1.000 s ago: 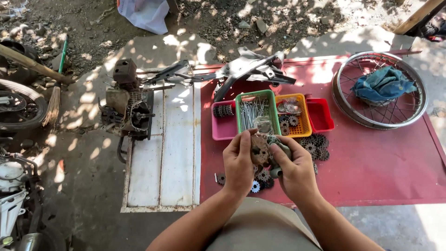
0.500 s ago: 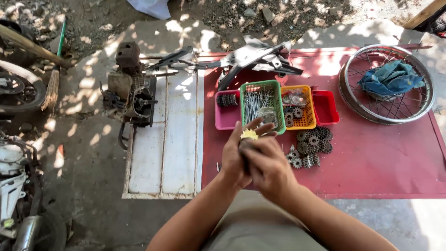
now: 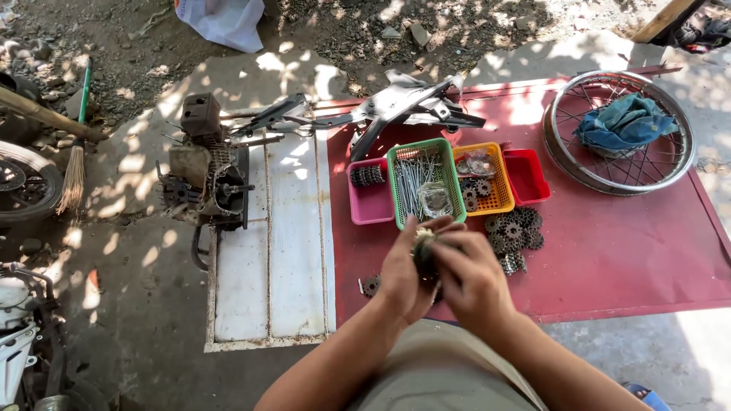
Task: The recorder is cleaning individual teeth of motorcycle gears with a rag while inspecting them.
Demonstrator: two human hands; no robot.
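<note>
My left hand (image 3: 405,272) and my right hand (image 3: 470,275) are pressed together over the front of a red mat (image 3: 624,251), both closed around a stack of small dark sprockets (image 3: 424,251) that shows between the fingers. A pile of loose sprockets (image 3: 513,227) lies on the mat just right of my hands. One single sprocket (image 3: 371,285) lies to the left of my left hand. Behind my hands stands a green basket (image 3: 423,184) holding long metal spokes.
A pink tray (image 3: 368,194), a yellow basket (image 3: 483,179) and a red tray (image 3: 526,176) flank the green basket. A spoked wheel rim (image 3: 618,133) with a blue cloth lies far right. An engine block (image 3: 207,167) sits beside a white board (image 3: 270,251). A tyre (image 3: 23,183) is at left.
My hands left the loose sprockets on the mat, came together nearer my body and now clasp a stack of sprockets. The view shifted slightly.
</note>
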